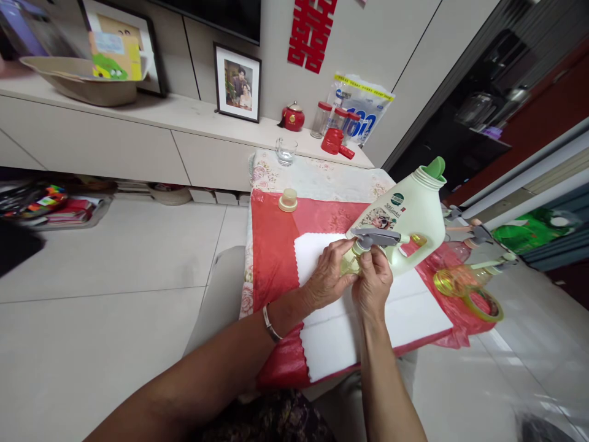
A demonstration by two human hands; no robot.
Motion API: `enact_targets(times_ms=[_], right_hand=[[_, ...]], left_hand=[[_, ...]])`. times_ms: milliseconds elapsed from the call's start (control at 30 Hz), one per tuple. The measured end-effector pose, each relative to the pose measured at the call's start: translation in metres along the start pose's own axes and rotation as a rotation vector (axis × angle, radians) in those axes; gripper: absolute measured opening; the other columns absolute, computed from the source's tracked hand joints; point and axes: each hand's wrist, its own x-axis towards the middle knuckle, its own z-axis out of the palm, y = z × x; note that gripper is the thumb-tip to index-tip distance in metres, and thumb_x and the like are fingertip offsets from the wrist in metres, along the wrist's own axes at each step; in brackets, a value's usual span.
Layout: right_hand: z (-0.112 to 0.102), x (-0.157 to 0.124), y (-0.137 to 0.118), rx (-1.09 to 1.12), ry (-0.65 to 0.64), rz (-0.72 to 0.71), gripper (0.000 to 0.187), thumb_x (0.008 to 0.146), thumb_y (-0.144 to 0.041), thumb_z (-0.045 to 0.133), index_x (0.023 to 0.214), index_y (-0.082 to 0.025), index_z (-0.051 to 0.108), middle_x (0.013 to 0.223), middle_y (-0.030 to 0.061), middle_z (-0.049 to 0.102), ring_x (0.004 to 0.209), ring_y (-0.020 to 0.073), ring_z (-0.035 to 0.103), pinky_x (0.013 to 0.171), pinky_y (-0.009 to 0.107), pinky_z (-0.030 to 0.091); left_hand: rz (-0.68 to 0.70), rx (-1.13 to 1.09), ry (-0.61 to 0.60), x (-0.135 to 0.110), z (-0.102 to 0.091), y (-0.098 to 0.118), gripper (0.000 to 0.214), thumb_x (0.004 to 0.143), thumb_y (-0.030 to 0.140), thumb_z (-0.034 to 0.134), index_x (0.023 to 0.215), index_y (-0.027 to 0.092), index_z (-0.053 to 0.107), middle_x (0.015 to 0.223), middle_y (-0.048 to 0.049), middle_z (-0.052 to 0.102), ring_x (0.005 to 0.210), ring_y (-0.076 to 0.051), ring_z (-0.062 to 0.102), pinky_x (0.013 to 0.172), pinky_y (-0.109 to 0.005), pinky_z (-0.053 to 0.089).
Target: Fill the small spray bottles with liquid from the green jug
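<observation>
Spray bottle point(351, 263) in firm grasp: left fingers point(338, 248) on its body, right fingers point(367, 263) at its neck.

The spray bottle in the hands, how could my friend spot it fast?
Find the red plastic cover, then the big pale-green jug. Just in front of it, the left hand and right hand hold the spray bottle with a grey trigger head. Unlike the other spray bottles, off to the right, this one is held.
</observation>
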Motion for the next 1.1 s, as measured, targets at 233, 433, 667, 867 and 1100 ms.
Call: enact_targets(times_ms=[233, 433, 667, 867, 1100], right_hand=[[0.001, 0.003, -0.005, 0.018, -0.051, 0.008, 0.057, 0.072, -0.044, 0.084, 0.116, -0.013, 0.064, 0.122, 0.0106, 0.058, 0.112, 0.02, 0.057, 0.099, 0.032, 0.05], [-0.004, 0.007, -0.004, 0.023, -0.095, 0.013, 0.056, 0.07, -0.043, 0.085, 0.113, -0.013, 0.064, 0.108, 0.0084, 0.062, 0.1, 0.0178, 0.06, 0.093, 0.031, 0.052], [-0.006, 0.012, -0.002, 0.053, -0.101, 0.028, 0.053, 0.07, -0.049, 0.084, 0.105, -0.015, 0.062, 0.099, 0.0051, 0.061, 0.094, 0.015, 0.059, 0.09, 0.029, 0.052], [-0.011, 0.017, -0.002, 0.039, -0.151, 0.077, 0.052, 0.066, -0.04, 0.088, 0.101, -0.014, 0.06, 0.087, 0.0025, 0.059, 0.073, 0.0104, 0.055, 0.069, 0.021, 0.05], [-0.012, 0.019, -0.005, 0.018, -0.193, 0.083, 0.055, 0.065, -0.036, 0.089, 0.108, -0.013, 0.065, 0.11, 0.0087, 0.062, 0.092, 0.0154, 0.06, 0.084, 0.028, 0.052]], left_hand=[[-0.004, 0.014, -0.032, 0.002, -0.003, 0.003, 0.079, 0.093, 0.022, 0.057, 0.157, 0.029, 0.011, 0.152, -0.016, 0.037, 0.14, -0.034, 0.039, 0.117, -0.058, 0.036], [0.004, 0.001, -0.023, 0.0, 0.0, -0.002, 0.077, 0.094, 0.026, 0.058, 0.156, 0.029, 0.013, 0.148, -0.0161, 0.038, 0.14, -0.034, 0.039, 0.116, -0.058, 0.037], [0.023, -0.025, -0.019, 0.0, 0.0, -0.005, 0.076, 0.094, 0.027, 0.059, 0.156, 0.029, 0.014, 0.15, -0.0155, 0.038, 0.14, -0.032, 0.039, 0.117, -0.056, 0.036], [-0.017, -0.019, 0.0, 0.001, 0.0, -0.001, 0.081, 0.091, 0.021, 0.062, 0.156, 0.028, 0.014, 0.148, -0.0155, 0.039, 0.139, -0.032, 0.041, 0.116, -0.055, 0.037], [0.009, -0.046, -0.013, 0.001, 0.0, -0.003, 0.082, 0.091, 0.02, 0.063, 0.156, 0.03, 0.014, 0.15, -0.0149, 0.038, 0.141, -0.032, 0.039, 0.116, -0.057, 0.036]])
